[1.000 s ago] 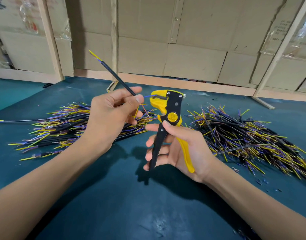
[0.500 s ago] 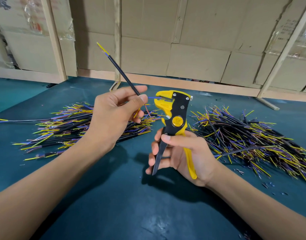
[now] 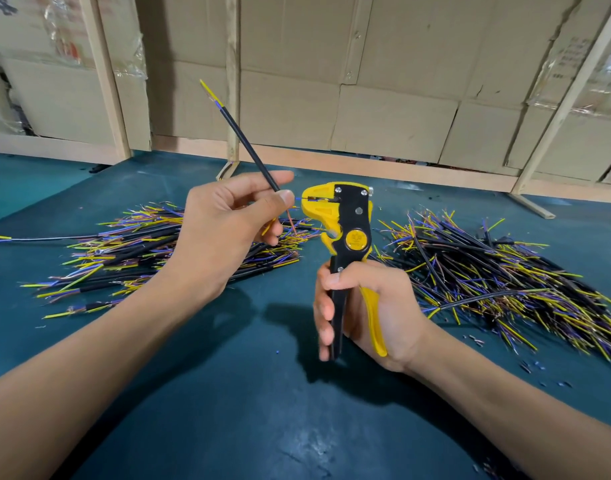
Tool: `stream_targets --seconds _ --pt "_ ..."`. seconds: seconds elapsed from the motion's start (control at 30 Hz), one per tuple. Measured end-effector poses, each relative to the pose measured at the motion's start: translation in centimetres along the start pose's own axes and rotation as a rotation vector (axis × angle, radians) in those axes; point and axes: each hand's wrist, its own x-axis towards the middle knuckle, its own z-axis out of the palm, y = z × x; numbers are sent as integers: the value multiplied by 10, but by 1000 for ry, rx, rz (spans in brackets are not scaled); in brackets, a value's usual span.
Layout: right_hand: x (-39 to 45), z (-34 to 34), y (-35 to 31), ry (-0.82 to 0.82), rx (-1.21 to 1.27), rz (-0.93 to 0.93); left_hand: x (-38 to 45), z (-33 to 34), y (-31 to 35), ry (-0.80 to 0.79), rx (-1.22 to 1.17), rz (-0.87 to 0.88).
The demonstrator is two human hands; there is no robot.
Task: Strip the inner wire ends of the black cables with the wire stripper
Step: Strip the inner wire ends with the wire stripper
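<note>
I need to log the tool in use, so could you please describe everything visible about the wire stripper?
The wire stripper is yellow and black, apparently plastic and metal, with a round yellow badge at its pivot. It stands upright above the table, head uppermost. The right hand grips its black and yellow handles. A thin blue wire from the black cable, pinched by the left hand, enters its head.
</note>
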Motion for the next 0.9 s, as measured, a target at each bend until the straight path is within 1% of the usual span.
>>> stream_targets --seconds 0.07,0.1,0.13,0.23,0.47,0.57,0.77,0.83,0.9 --pt "-1 1 1 76 -37 -26 -1 0 0 -33 55 23" --pt "-1 1 1 86 -34 -31 -1 0 1 -41 84 42" --pt "-1 1 1 70 -11 -28 -1 -1 1 -38 99 55" --pt "-1 0 1 -57 66 -28 0 -4 1 1 79 50" --pt "1 -1 0 -88 90 -29 0 -3 5 51 30 32" --pt "1 -1 -1 -82 76 -22 0 -4 7 76 -67 -44" --pt "0 1 1 -70 -11 -30 0 -2 10 81 -350 -300" --pt "-1 1 2 -82 -28 -41 -1 0 10 89 -400 -341" --pt "-1 1 3 -95 -32 -55 -2 3 11 88 -404 -339"
